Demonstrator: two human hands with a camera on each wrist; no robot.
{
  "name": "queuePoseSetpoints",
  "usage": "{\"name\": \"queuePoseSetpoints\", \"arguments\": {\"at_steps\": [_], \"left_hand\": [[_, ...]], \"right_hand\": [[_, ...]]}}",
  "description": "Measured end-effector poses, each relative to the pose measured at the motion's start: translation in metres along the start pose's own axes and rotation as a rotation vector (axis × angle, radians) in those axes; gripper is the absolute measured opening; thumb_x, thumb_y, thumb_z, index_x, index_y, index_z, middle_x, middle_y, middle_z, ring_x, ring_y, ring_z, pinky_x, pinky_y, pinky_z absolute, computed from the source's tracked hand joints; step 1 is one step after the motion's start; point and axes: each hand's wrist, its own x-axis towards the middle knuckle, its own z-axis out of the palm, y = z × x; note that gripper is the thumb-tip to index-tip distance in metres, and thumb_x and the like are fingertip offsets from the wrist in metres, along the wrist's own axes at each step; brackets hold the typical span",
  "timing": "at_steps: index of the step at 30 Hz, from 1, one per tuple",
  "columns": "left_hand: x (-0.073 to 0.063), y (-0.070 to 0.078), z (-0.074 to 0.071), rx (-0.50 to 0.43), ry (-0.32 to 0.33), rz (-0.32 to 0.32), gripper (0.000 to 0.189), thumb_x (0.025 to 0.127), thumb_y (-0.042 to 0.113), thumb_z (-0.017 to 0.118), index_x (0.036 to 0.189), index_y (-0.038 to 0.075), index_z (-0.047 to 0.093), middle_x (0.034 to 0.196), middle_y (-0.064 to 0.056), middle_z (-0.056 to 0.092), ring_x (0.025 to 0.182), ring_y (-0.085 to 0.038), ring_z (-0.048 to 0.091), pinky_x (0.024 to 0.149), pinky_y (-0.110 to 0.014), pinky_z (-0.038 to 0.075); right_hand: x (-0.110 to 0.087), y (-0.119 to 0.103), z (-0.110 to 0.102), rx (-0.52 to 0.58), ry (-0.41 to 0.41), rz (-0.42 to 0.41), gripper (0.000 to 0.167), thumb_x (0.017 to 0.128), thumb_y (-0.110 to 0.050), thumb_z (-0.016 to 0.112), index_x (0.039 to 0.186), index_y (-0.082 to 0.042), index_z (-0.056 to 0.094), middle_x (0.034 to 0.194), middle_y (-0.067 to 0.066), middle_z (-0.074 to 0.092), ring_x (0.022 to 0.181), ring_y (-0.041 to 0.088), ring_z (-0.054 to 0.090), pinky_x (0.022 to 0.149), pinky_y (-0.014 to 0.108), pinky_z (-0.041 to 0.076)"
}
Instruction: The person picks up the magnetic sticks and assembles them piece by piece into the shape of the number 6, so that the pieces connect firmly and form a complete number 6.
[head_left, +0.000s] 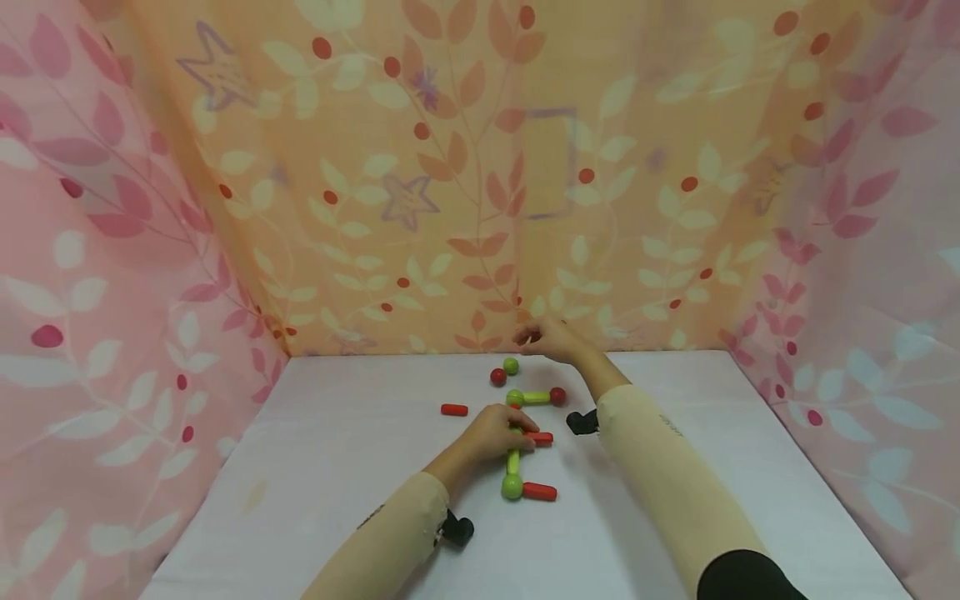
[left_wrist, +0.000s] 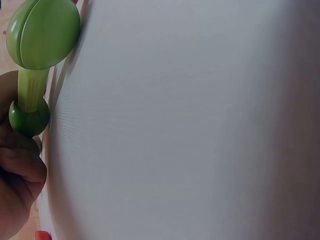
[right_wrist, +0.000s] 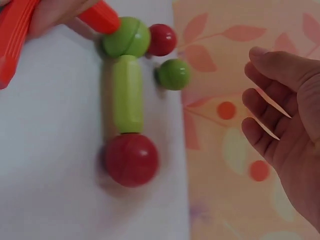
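My left hand (head_left: 491, 432) grips the middle of a toy built of sticks and balls, its fingers curled round a green ball (left_wrist: 29, 117) and partly hiding it. Toward me, a light green stick (head_left: 513, 462) joins that to another green ball (head_left: 512, 487) with a red stick (head_left: 540, 492) pointing right. A second red stick (head_left: 542, 437) shows beside the fingertips. At the far end, a green ball (head_left: 514, 397), a light green stick (right_wrist: 128, 95) and a red ball (right_wrist: 131, 160) form a row. My right hand (head_left: 553, 340) hovers over the table's back edge, fingers loosely bent, holding nothing.
A loose green ball (head_left: 511, 365) and a loose red ball (head_left: 498, 377) lie near the back edge of the white table (head_left: 337, 467). Left of the toy lies a single red stick (head_left: 453, 409). Flowered cloth (head_left: 480, 167) hangs behind and at both sides.
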Motion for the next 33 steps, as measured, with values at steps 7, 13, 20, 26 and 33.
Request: {"name": "queuePoseSetpoints", "arguments": {"at_steps": [7,13,20,26,33], "left_hand": [[0.002,-0.003,0.006,0.023,0.000,0.014,0.016,0.070,0.036,0.078,0.083,0.039,0.070,0.082,0.021,0.064,0.083,-0.007,0.051,0.064,-0.026,0.043],[0.002,-0.003,0.003,0.036,0.012,0.042,0.017,0.070,0.036,0.078,0.084,0.038,0.070,0.083,0.021,0.064,0.086,-0.006,0.052,0.068,-0.026,0.043],[0.002,0.001,0.003,0.017,-0.006,0.033,0.016,0.070,0.035,0.078,0.085,0.037,0.070,0.083,0.021,0.064,0.085,-0.007,0.051,0.069,-0.026,0.042],[0.000,0.001,0.002,0.028,0.005,0.007,0.016,0.071,0.035,0.078,0.084,0.039,0.070,0.083,0.020,0.064,0.086,-0.008,0.051,0.069,-0.028,0.042],[-0.003,-0.002,0.000,0.018,0.010,-0.011,0.017,0.070,0.038,0.077,0.084,0.041,0.069,0.084,0.020,0.064,0.089,-0.007,0.051,0.073,-0.028,0.041]], "right_hand": [[0.007,0.026,0.021,-0.024,0.020,0.064,0.029,0.081,-0.017,0.070,0.109,-0.010,0.065,0.105,0.004,0.063,0.091,0.019,0.056,0.076,0.034,0.046],[0.014,0.036,0.034,0.001,0.015,0.105,0.038,0.082,-0.018,0.068,0.118,-0.011,0.060,0.117,0.011,0.057,0.105,0.026,0.052,0.087,0.043,0.041],[0.014,0.038,0.043,0.035,-0.010,0.078,0.035,0.079,-0.006,0.069,0.114,-0.008,0.063,0.113,0.007,0.061,0.102,0.028,0.052,0.087,0.041,0.040],[0.014,0.036,0.049,0.042,-0.001,0.080,0.037,0.078,-0.005,0.070,0.114,-0.011,0.063,0.111,0.003,0.061,0.099,0.024,0.052,0.086,0.040,0.041],[0.020,0.040,0.059,-0.050,0.014,0.063,0.036,0.076,-0.011,0.073,0.110,-0.016,0.065,0.107,-0.004,0.063,0.100,0.020,0.053,0.087,0.038,0.042]]}}
